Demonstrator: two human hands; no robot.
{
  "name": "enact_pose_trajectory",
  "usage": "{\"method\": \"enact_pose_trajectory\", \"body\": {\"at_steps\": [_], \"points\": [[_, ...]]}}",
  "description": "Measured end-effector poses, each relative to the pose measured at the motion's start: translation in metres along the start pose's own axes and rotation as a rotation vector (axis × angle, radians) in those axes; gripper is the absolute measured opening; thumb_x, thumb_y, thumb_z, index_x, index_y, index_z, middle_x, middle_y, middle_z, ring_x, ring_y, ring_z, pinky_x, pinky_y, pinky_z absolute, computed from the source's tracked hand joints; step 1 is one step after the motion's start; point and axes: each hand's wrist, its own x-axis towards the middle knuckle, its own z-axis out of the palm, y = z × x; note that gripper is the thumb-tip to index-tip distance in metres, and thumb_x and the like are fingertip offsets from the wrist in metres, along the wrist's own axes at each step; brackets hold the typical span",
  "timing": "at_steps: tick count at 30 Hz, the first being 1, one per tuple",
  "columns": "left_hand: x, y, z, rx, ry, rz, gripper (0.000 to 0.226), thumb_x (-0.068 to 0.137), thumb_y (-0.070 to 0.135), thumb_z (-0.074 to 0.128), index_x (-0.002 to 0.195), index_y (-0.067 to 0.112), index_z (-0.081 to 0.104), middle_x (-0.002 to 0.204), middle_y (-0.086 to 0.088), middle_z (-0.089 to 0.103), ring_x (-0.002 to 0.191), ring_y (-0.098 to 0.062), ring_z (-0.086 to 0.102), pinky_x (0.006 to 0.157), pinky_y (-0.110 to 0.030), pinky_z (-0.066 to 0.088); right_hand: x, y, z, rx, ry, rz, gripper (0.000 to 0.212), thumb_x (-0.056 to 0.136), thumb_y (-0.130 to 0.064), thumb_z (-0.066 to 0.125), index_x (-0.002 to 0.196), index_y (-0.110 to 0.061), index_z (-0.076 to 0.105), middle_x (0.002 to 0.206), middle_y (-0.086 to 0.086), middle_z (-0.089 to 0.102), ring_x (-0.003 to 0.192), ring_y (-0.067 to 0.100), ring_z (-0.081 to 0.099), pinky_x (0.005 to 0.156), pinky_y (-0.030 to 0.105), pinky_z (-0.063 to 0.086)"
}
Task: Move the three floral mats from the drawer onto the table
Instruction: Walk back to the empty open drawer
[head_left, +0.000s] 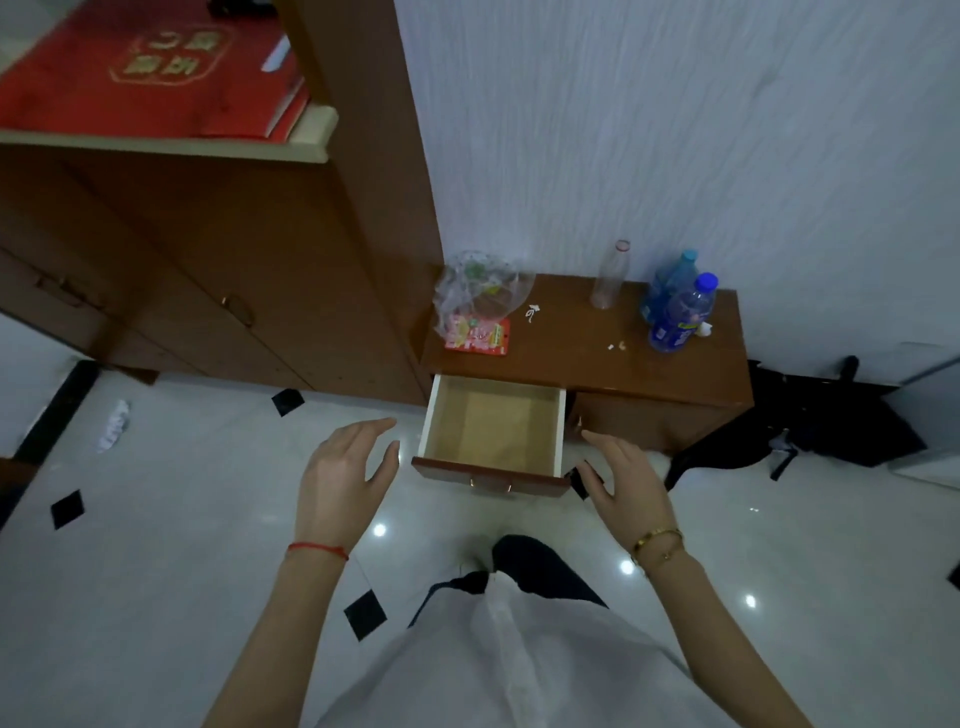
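Your left hand (343, 467) and right hand (626, 480) hover on either side of the pulled-out drawer (493, 423), fingers spread and relaxed, neither grip holding anything and neither touching the wood. The drawer, open toward you from the low brown bench (597, 353), shows only its bare pale bottom; no mat is visible inside it. On the bench top, at its left end just above the drawer, lies a flat pink-and-red patterned stack (478, 335), partly under a crumpled clear plastic bag (480, 288). That stack is probably the floral mats, though how many there are cannot be told, so the move may already be finished.

Judged by looks, the mats would be thin, light and floppy, likely to sag or slide off one another. You would do best to pinch them at an edge or lift them flat from two opposite sides, minding the bag resting on them. The stack lies flat, roughly rectangular, its long axis running along the bench front, left to right, slightly askew.

An empty clear bottle (609, 275) and two blue-capped bottles (678, 312) stand well apart at the right end.
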Motion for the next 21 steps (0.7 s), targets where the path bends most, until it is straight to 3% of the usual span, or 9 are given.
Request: {"method": "enact_pose_trajectory", "body": {"at_steps": [12,17,21], "points": [[0.047,-0.032,0.059,-0.072,-0.076,-0.043,0.028,0.088,0.016,0.067,0.115,0.011,0.067,0.108,-0.005,0.070,0.097,-0.021,0.065,0.083,-0.041,0.056,0.066,0.035,0.019,-0.055,0.001,0.046,0.035,0.093,-0.022,0.060,0.127,-0.014,0.057,0.122,0.004,0.062,0.116,0.020,0.055,0.096,0.024,0.040],[0.040,-0.063,0.111,-0.074,-0.113,-0.040,0.029,0.090,0.025,0.058,0.115,0.013,0.067,0.108,-0.003,0.070,0.098,-0.019,0.065,0.084,-0.039,0.056,0.074,0.075,0.072,-0.058,-0.006,0.066,0.035,0.093,-0.022,0.061,0.127,-0.013,0.057,0.118,0.006,0.063,0.111,0.021,0.057,0.095,0.029,0.045],[0.020,-0.105,0.176,-0.065,-0.123,-0.030,0.029,0.088,0.024,0.059,0.114,0.013,0.067,0.106,-0.003,0.069,0.095,-0.019,0.065,0.083,-0.037,0.055,0.076,0.121,0.141,-0.065,-0.016,0.068,0.035,0.093,-0.020,0.061,0.127,-0.013,0.056,0.116,0.004,0.063,0.109,0.020,0.056,0.094,0.024,0.042]]}}
